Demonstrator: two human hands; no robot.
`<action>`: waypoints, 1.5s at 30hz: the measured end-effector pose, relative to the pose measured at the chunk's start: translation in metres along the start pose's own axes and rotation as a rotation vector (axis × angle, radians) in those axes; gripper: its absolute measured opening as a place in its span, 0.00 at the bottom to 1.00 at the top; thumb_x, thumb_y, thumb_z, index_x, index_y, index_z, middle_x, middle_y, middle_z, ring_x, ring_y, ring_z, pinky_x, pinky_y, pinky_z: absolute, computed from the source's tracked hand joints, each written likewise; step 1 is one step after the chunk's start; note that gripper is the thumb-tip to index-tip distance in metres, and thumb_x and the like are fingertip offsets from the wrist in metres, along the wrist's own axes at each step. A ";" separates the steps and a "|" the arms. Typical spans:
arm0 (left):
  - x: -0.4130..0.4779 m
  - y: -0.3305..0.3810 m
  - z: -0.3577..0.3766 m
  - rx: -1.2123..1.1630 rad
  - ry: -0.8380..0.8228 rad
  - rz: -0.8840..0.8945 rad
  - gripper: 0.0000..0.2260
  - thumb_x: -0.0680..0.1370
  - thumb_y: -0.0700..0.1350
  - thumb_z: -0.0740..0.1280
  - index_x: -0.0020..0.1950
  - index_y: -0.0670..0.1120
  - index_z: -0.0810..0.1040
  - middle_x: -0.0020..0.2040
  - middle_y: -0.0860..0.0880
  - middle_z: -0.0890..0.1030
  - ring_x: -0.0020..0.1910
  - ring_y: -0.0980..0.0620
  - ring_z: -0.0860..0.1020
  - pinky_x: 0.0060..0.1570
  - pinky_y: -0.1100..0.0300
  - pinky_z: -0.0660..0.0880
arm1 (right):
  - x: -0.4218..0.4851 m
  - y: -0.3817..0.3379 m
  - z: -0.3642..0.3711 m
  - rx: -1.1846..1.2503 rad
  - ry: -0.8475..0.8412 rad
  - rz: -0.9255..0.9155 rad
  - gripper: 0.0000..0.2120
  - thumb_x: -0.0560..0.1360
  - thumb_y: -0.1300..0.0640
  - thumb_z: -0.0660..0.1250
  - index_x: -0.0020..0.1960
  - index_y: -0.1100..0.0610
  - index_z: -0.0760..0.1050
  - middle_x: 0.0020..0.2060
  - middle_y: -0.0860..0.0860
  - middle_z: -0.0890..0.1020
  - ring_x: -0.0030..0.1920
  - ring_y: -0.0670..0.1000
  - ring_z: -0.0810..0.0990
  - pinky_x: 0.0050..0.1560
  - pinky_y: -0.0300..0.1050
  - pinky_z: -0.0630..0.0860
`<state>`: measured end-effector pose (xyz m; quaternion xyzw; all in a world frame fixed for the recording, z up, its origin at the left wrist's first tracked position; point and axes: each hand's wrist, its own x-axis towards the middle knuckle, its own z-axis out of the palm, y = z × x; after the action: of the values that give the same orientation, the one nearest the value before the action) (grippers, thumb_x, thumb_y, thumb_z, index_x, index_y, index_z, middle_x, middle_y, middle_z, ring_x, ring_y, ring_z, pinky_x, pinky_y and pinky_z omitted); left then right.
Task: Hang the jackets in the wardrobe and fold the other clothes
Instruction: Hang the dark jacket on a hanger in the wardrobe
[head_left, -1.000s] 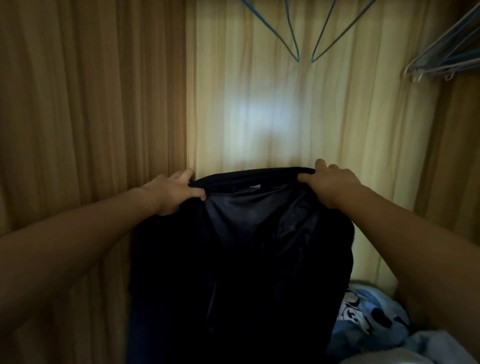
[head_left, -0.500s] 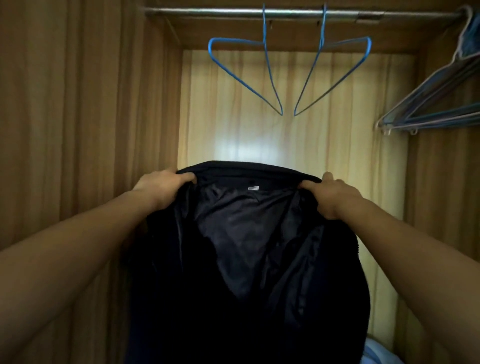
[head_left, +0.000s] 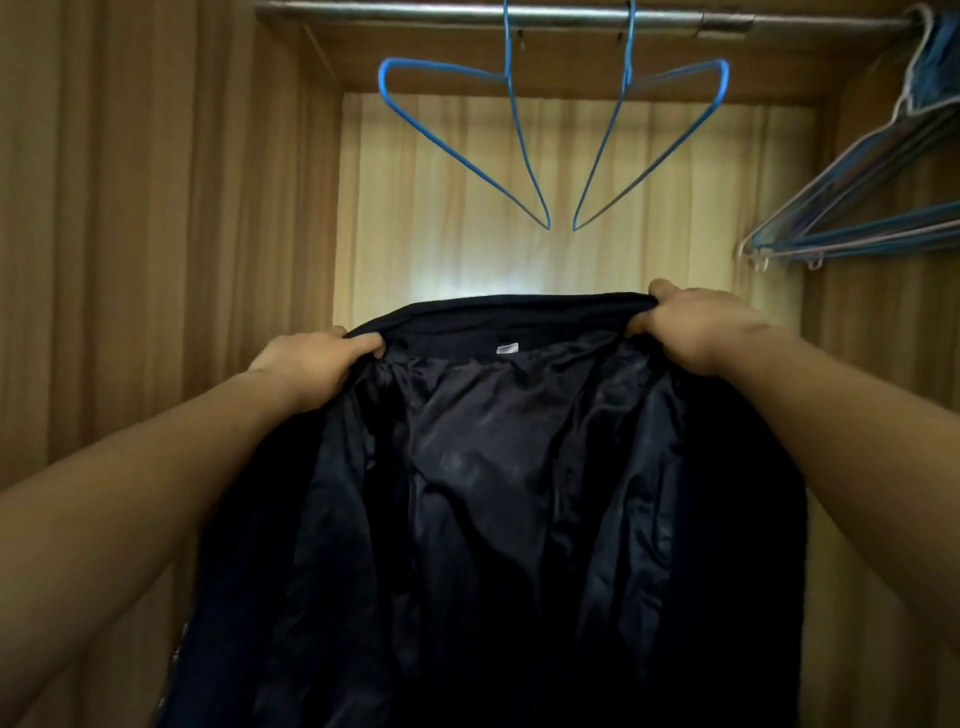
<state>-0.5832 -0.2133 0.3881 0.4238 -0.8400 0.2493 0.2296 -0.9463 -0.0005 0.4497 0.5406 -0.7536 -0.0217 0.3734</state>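
A dark navy jacket (head_left: 498, 493) hangs open in front of me inside the wooden wardrobe, its shiny lining and small white label facing me. My left hand (head_left: 317, 364) grips the left end of its collar. My right hand (head_left: 691, 327) grips the right end, slightly higher. Above the jacket, two empty blue wire hangers, the left hanger (head_left: 457, 140) and the right hanger (head_left: 649, 140), dangle tilted from the metal rail (head_left: 571, 13). The jacket's lower part runs out of view.
A bunch of several blue and white hangers (head_left: 872, 218) hangs at the right end of the rail, against the right wall. The wardrobe's left side panel (head_left: 171, 234) and pale back panel (head_left: 649, 249) close in the space.
The view has tilted upward, bringing the rail and whole hangers into sight. Both hands have lifted the jacket, the right hand rising more than the left. The blue cloth at the bottom right has left the view.
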 end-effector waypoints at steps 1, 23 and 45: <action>0.001 0.006 0.008 -0.018 -0.019 -0.001 0.14 0.82 0.52 0.55 0.67 0.63 0.65 0.55 0.47 0.75 0.51 0.42 0.79 0.45 0.52 0.72 | -0.002 -0.002 0.010 0.016 -0.027 -0.010 0.17 0.81 0.52 0.61 0.67 0.38 0.74 0.57 0.53 0.69 0.57 0.61 0.78 0.53 0.49 0.75; -0.171 0.187 0.335 -0.288 -0.930 0.088 0.31 0.84 0.48 0.57 0.83 0.57 0.44 0.71 0.40 0.74 0.67 0.41 0.75 0.65 0.50 0.70 | -0.187 -0.138 0.360 0.215 -0.648 -0.291 0.19 0.80 0.30 0.54 0.67 0.33 0.69 0.73 0.58 0.73 0.72 0.61 0.72 0.70 0.55 0.68; -0.036 0.134 0.053 -0.426 -0.680 0.122 0.26 0.81 0.58 0.64 0.78 0.54 0.66 0.72 0.48 0.72 0.62 0.47 0.76 0.63 0.49 0.77 | -0.080 -0.068 0.070 0.679 -0.459 0.083 0.25 0.78 0.44 0.68 0.73 0.49 0.71 0.69 0.52 0.74 0.62 0.54 0.76 0.54 0.45 0.76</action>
<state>-0.6842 -0.1554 0.2955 0.3743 -0.9245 -0.0713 0.0062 -0.9225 0.0119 0.3260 0.5836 -0.8026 0.1232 -0.0033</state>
